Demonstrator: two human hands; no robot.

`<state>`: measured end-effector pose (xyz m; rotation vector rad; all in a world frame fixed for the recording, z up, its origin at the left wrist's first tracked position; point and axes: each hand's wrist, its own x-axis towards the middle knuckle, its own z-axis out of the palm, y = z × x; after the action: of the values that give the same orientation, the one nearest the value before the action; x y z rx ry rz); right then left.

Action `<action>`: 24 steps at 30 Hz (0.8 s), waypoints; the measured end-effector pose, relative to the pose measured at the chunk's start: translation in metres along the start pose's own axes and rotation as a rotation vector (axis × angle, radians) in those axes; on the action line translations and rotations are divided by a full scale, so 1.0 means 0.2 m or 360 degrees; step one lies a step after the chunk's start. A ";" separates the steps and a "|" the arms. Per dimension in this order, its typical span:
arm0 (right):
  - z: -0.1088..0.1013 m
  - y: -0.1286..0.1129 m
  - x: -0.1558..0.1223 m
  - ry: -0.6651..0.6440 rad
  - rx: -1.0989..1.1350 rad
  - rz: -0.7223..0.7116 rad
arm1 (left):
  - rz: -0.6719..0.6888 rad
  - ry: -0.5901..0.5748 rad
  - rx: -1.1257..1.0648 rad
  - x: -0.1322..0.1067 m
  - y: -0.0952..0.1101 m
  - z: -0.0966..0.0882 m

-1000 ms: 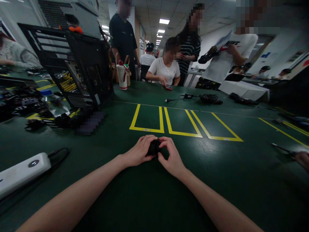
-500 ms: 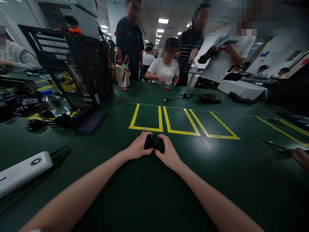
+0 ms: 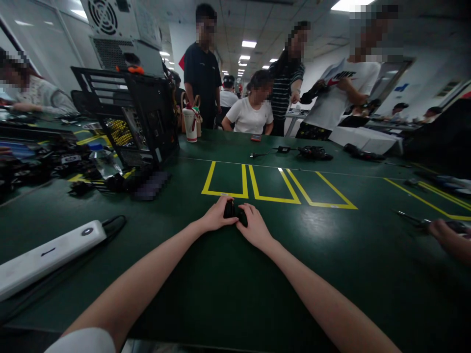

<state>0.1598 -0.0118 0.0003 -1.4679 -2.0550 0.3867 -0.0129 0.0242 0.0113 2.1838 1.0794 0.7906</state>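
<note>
At the frame's centre, our left hand [image 3: 216,216] is closed round a black block [image 3: 228,209] and our right hand [image 3: 255,227] round a black part [image 3: 242,217]; a loosened grip could let either slip onto the worktop [image 3: 221,294].

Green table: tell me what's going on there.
At the green table, the person's bare left hand holds a small black piece. The right hand, close beside it, has a dark piece between thumb and fingers; whether the two pieces are joined is hard to tell. Yellow tape outlines lie just beyond the hands. A long white device lies to the left, and at the right edge another person's hand holds a thin tool.
</note>
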 end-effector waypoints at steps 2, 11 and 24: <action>0.02 0.00 0.00 0.0019 -0.0102 0.0005 | -0.0013 0.0035 0.0027 0.01 0.00 0.01; -0.06 -0.05 -0.21 0.0022 -0.0044 -0.0095 | 0.0018 -0.0045 0.0035 -0.18 0.16 0.08; -0.11 -0.55 -0.94 -0.0967 0.0812 0.0279 | 0.0188 -0.0499 0.0548 -1.19 0.53 -0.02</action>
<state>0.1320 -0.2270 0.0229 -1.3020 -2.0255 1.4595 -0.0814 -0.2260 0.0295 2.5708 0.9880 0.3057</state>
